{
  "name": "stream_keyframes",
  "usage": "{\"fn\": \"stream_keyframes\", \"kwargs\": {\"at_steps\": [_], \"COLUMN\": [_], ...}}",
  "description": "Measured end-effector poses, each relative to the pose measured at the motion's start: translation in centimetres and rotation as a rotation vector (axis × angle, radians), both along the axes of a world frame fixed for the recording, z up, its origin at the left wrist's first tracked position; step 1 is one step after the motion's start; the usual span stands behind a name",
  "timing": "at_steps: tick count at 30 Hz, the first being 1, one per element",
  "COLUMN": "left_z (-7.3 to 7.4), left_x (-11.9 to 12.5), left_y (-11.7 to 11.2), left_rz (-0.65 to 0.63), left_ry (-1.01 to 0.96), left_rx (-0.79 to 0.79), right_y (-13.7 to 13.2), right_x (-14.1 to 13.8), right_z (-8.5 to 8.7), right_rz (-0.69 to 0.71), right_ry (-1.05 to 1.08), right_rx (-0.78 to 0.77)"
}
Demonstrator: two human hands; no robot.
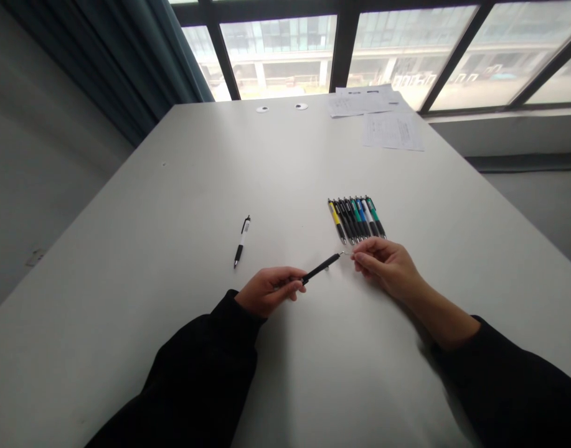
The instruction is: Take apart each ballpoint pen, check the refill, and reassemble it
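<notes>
Clasping a black pen (321, 268) in the left hand (269, 291), right hand (383, 264) pinching its small metal end (344, 252)

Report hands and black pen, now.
Left hand grips slim black plastic pen barrel; right hand pinches thin metal piece at its end; row of coloured click pens beyond.

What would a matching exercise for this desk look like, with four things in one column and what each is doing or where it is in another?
Things:
1 left hand
2 right hand
3 black-and-white pen
4 printed papers

Places or states:
A near the far edge of the table
B lying alone, left of the row of pens
C gripping a black pen
D at that pen's metal end

Pairs: 1-C, 2-D, 3-B, 4-A
</notes>
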State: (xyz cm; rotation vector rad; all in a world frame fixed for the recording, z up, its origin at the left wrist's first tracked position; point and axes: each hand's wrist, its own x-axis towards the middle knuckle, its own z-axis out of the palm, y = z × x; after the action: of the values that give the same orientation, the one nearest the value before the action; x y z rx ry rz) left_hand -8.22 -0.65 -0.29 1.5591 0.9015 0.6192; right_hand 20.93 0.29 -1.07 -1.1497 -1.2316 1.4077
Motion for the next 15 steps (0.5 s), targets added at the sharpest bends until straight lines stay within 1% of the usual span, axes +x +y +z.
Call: {"fn": "stream_keyframes", "kwargs": {"at_steps": [2,4,7,15], "left_z": [-0.07,-0.13,-0.15,0.07], "left_x": [0.02,0.03,0.04,0.06], "left_y": [-0.01,-0.03,-0.04,0.02], "left_rz": [0.008,0.009,0.006,-0.002], "left_ry": [0.018,0.034,0.045,0.070], "left_rx": [0.034,0.066,0.089,0.113], "right_y": [0.02,0.05,0.09,0.11], "right_x": [-0.11,-0.30,-0.48,-0.42], "right_z": [0.01,0.11,0.33,0.26], "right_rz": [-0.010,-0.038,-0.066,-0.073], "right_ry": [0.110,0.168,0.188,0.193], "right_rx": [-0.024,-0.050,-0.087,-0.127]}}
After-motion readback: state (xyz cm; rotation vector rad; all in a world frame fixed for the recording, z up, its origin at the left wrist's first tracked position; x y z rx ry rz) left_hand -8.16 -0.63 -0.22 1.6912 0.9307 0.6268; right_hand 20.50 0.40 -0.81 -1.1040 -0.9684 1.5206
